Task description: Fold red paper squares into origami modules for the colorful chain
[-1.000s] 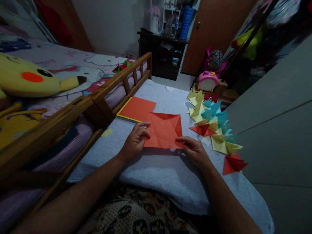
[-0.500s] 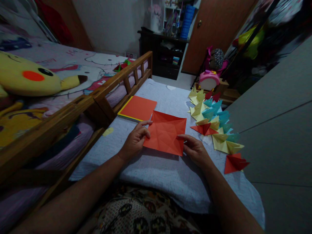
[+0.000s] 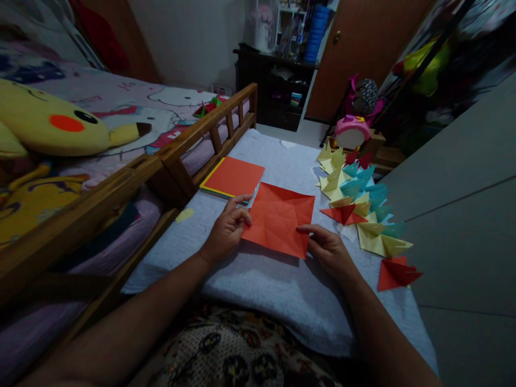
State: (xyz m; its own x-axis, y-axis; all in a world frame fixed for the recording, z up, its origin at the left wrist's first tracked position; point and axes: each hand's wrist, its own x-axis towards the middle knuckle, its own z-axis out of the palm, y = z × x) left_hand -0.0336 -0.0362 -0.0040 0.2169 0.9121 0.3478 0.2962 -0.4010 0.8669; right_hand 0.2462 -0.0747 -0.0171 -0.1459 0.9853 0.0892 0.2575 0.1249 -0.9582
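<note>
A square sheet of red origami paper (image 3: pixel 280 217), opened out and marked with crease lines, is held just over the cloth-covered table. My left hand (image 3: pixel 228 226) pinches its left edge between thumb and fingers. On the right edge, my right hand (image 3: pixel 324 244) grips the sheet, thumb below and index finger on top. Behind my left hand lies a stack of coloured paper (image 3: pixel 234 177), red on top with a yellow edge showing. Folded paper pieces in yellow (image 3: pixel 373 236), blue (image 3: pixel 358 185) and red (image 3: pixel 397 273) stand along the table's right side.
The table wears a pale cloth (image 3: pixel 250 290). A wooden bed rail (image 3: pixel 161 161) borders it on the left, with a yellow plush toy (image 3: pixel 52 123) on the bed beyond. A grey panel (image 3: pixel 475 204) rises at the right. A dark cabinet (image 3: pixel 270 91) stands at the back.
The whole view has shifted slightly, so things appear a little further right. Both hands keep their hold on the red sheet, which looks nearly the same.
</note>
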